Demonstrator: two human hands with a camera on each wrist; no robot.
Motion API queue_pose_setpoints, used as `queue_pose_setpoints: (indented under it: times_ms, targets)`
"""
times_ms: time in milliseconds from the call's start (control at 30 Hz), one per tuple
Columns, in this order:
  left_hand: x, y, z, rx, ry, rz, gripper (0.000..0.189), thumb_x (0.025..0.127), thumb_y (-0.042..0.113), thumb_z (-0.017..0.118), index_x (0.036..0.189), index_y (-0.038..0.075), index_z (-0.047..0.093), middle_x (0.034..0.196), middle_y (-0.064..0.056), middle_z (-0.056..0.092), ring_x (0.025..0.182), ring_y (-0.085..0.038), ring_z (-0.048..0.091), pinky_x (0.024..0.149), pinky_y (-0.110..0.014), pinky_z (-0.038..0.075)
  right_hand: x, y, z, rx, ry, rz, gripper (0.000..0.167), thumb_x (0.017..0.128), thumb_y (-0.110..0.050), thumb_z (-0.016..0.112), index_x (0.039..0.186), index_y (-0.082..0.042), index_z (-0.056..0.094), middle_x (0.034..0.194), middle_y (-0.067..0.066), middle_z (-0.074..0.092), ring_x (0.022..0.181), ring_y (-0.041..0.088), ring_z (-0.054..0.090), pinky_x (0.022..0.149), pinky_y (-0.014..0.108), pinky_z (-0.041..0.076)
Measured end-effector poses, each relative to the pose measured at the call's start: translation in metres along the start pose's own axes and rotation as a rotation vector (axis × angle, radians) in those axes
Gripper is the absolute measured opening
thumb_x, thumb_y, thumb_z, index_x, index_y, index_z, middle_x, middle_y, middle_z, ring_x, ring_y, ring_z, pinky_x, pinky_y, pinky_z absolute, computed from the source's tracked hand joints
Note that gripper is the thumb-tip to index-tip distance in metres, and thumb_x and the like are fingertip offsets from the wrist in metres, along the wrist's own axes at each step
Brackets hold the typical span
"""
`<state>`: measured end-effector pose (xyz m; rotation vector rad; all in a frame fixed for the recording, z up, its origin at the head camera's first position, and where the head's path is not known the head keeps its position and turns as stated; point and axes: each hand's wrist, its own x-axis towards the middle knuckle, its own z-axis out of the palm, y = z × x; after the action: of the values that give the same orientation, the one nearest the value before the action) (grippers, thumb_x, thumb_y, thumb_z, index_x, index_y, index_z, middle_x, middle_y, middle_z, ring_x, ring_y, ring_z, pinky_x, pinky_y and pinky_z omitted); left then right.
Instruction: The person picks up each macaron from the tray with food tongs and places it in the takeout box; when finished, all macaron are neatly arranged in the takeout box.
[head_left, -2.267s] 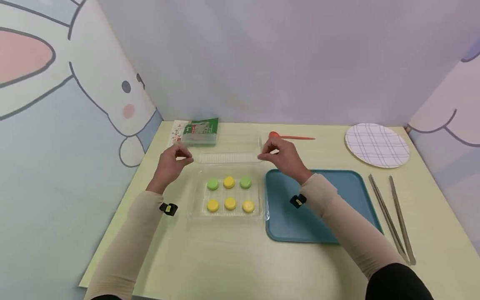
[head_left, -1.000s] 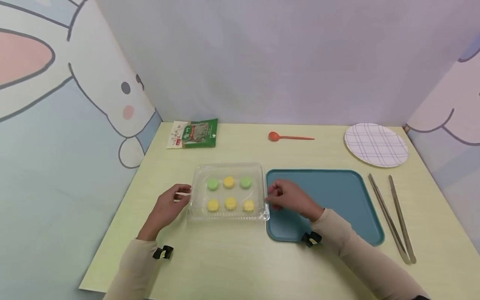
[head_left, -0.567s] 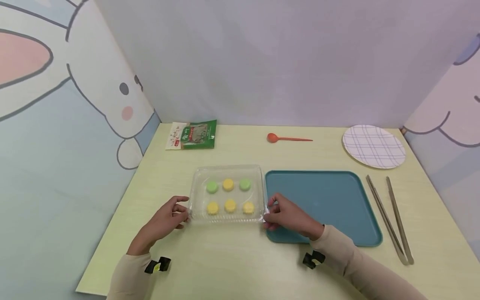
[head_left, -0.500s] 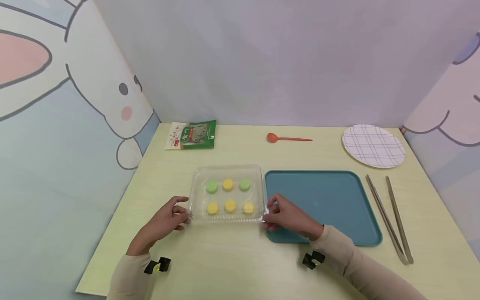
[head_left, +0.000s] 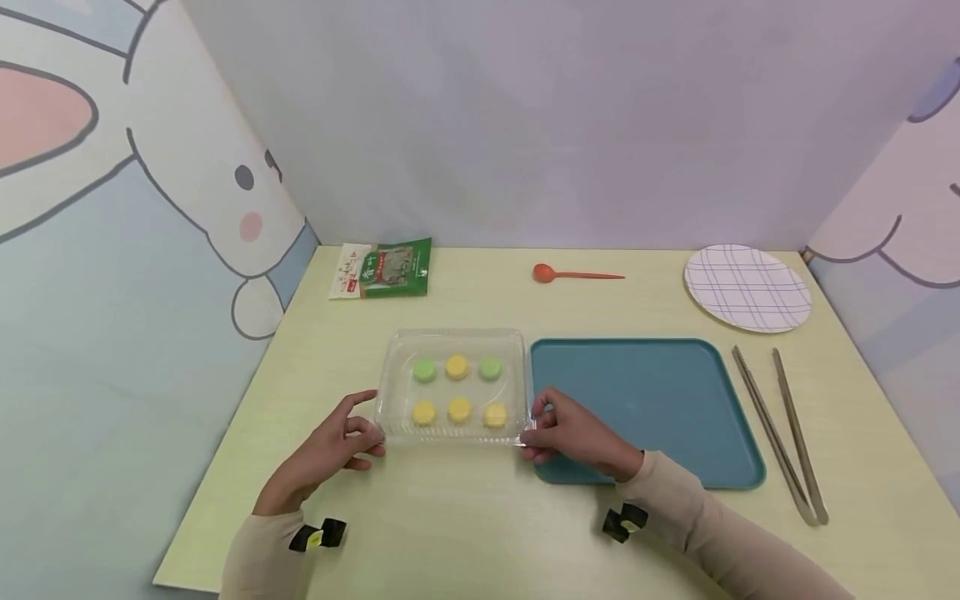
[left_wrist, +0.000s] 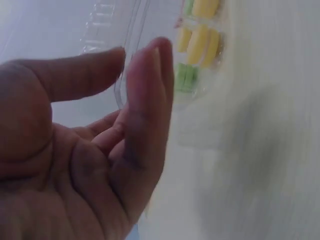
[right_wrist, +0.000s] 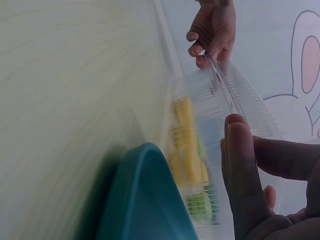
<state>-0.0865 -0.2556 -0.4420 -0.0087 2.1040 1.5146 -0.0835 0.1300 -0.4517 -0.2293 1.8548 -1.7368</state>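
A clear plastic food container (head_left: 453,350) sits mid-table with its lid down over it. Through the lid show two rows of yellow macarons (head_left: 459,409) and green macarons (head_left: 491,368). At its near left corner my left hand (head_left: 330,446) pinches the rim between thumb and fingers, as the right wrist view also shows. My right hand (head_left: 573,433) pinches the near right corner the same way, over the left edge of a blue tray (head_left: 637,408). In the left wrist view the rim runs between my thumb (left_wrist: 85,77) and fingers.
Behind the container lie a green and white packet (head_left: 386,268) and an orange spoon (head_left: 577,273). At the back right is a checked plate (head_left: 747,287), with metal tongs (head_left: 798,442) nearer me, right of the tray. Walls close in the back and both sides.
The lid, held up by both hands at first, has come down over the macarons. Both hands have moved toward me along the container's sides to its near corners.
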Motion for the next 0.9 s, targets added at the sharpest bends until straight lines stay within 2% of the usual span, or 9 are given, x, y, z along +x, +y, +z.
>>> queue_pose_setpoints:
  times_ms: [167,367,600,900]
  targets:
    - [0.005,-0.001,-0.001,-0.078,0.038,-0.021,0.069,0.1,0.013,0.064,0.156,0.012,0.024,0.099,-0.011,0.062,0.092,-0.024,0.066,0.078,-0.034,0.056,0.003,0.002,0.003,0.002,0.014,-0.002,0.031,0.097,-0.008,0.066,0.106,0.003,0.038,0.089,0.018,0.069,0.08,0.029,0.071,0.072,0.042,0.058]
    - [0.003,-0.004,-0.004,-0.143,0.023,-0.006,0.069,0.1,0.008,0.062,0.156,0.008,0.022,0.095,-0.007,0.063,0.077,-0.015,0.064,0.073,-0.03,0.056,0.002,0.002,0.007,0.029,0.03,0.015,0.029,0.098,-0.006,0.064,0.107,0.004,0.038,0.088,0.019,0.066,0.083,0.027,0.072,0.074,0.039,0.058]
    - [0.0,-0.006,-0.005,-0.162,0.029,0.004,0.067,0.1,0.007,0.062,0.155,0.008,0.024,0.092,-0.006,0.063,0.062,-0.011,0.051,0.061,-0.027,0.047,0.002,0.001,0.012,0.058,0.069,0.01,0.03,0.095,-0.002,0.066,0.105,0.004,0.039,0.084,0.018,0.067,0.08,0.026,0.072,0.072,0.041,0.058]
    - [-0.002,-0.008,-0.005,-0.158,0.042,0.012,0.07,0.099,0.009,0.065,0.155,0.008,0.024,0.092,-0.005,0.061,0.057,-0.01,0.041,0.056,-0.025,0.039,0.003,0.001,0.014,0.078,0.078,0.035,0.029,0.094,0.0,0.067,0.102,0.003,0.039,0.084,0.018,0.066,0.081,0.027,0.073,0.073,0.042,0.059]
